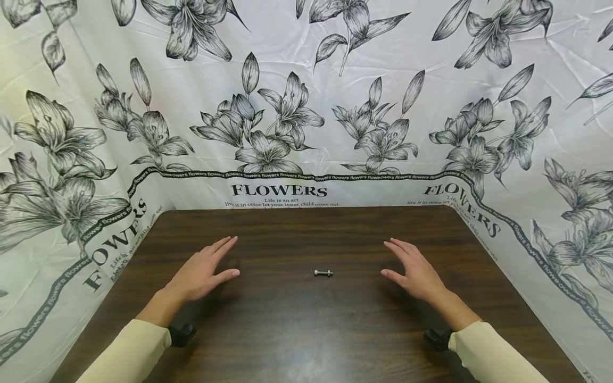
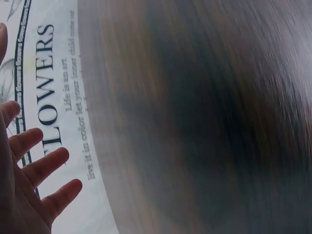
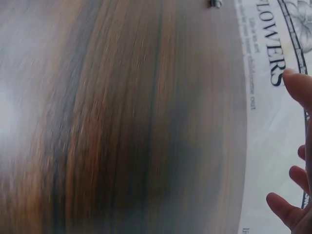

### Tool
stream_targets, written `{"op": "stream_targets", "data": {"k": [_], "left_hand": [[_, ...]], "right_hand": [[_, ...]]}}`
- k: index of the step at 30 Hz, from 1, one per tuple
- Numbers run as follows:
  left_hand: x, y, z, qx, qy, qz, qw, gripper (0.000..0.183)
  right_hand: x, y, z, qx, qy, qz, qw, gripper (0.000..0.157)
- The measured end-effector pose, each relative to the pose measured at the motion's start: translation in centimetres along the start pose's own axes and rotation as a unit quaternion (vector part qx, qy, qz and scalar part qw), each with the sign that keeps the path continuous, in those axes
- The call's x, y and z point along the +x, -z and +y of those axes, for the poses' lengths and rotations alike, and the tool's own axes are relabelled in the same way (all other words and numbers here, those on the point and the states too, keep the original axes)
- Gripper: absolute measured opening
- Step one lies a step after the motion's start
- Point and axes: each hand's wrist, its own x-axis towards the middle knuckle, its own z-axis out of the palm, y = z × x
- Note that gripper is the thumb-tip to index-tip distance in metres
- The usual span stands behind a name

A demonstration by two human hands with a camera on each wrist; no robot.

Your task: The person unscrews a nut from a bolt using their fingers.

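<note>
A small silver bolt (image 1: 323,273) with a nut near its right end lies on the dark wooden table (image 1: 297,330), between my two hands. Off to its left, my left hand (image 1: 201,271) hovers over the table with straight fingers and the thumb apart, holding nothing. On the other side, my right hand (image 1: 416,268) is held the same way, its palm turned inward. In the left wrist view the left fingers (image 2: 46,168) are spread. The right wrist view shows the bolt (image 3: 215,3) cut off at the top edge and the right thumb (image 3: 298,87) extended.
A white cloth (image 1: 373,191) printed with black lilies and the word FLOWERS hangs behind the table and along both sides. Dark wrist straps (image 1: 182,335) show at the ends of the cream sleeves (image 1: 129,354).
</note>
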Motion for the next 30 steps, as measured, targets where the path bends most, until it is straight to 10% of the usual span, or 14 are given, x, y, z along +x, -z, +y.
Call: {"op": "stream_targets", "data": {"k": [30], "left_hand": [[3.6,-5.7,6.8,-0.166,-0.007,0.031,0.9857,0.056]], "right_hand": [[1.7,-4.3,-4.1,0.149,-0.032,0.031,0.988,0.043]]}}
